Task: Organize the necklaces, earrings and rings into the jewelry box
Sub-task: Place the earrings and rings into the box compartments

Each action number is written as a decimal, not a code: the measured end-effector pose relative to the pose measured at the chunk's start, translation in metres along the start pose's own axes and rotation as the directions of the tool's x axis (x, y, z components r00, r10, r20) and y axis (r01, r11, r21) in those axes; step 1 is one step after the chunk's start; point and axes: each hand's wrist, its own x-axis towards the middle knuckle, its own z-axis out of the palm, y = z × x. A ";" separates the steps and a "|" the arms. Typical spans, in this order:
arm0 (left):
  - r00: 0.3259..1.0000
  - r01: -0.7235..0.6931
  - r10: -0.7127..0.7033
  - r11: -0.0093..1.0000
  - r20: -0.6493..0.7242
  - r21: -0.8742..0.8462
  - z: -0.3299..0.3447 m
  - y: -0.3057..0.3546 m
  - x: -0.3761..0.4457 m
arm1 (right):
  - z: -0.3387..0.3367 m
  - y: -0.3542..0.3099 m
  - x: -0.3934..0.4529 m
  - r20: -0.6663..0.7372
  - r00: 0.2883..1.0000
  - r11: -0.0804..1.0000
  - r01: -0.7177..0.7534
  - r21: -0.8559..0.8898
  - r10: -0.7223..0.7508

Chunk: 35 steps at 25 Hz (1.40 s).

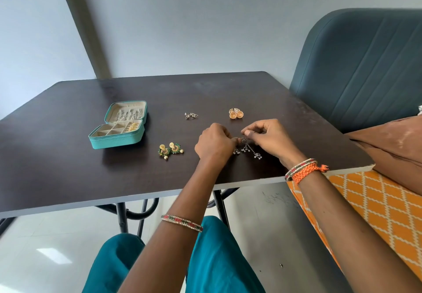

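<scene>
Silver dangly earrings (247, 150) with tiny white beads, pinched between left hand (214, 143) and right hand (268, 138), low over the dark table (68, 167). Teal jewelry box (118, 128) open, far off to the left, with chains in the lid. Green-and-gold earrings (170, 150), small triangle earrings (191, 116) and round gold earrings (236, 113) lying loose on the table

Left hand (215, 143) and right hand (266, 138) — fingers curled, pinching — nearly touch.
</scene>
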 end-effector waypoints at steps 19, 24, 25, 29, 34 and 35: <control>0.993 -0.045 0.043 0.999 -0.108 -0.019 -0.061 -0.077 0.130 | 0.102 -0.065 0.120 0.164 0.986 0.958 0.082 -0.275 -0.038; 0.992 -0.069 0.066 0.997 -0.106 -0.020 -0.051 -0.084 0.144 | 0.117 -0.064 0.127 0.195 0.980 0.924 0.106 -0.368 -0.035; 0.992 -0.072 0.070 0.997 -0.100 -0.021 -0.051 -0.086 0.147 | 0.118 -0.064 0.128 0.201 0.979 0.921 0.105 -0.374 -0.030; 0.992 -0.112 0.111 0.993 -0.060 -0.019 -0.053 -0.085 0.146 | 0.113 -0.061 0.124 0.213 0.976 0.940 0.106 -0.324 -0.036; 0.993 -0.094 0.088 0.992 -0.082 -0.079 -0.059 -0.088 0.146 | 0.103 -0.057 0.126 0.214 0.974 0.991 -0.051 -0.126 0.077; 0.992 -0.093 0.086 0.992 -0.087 -0.081 -0.059 -0.089 0.145 | 0.101 -0.057 0.126 0.227 0.970 0.993 -0.072 -0.098 0.092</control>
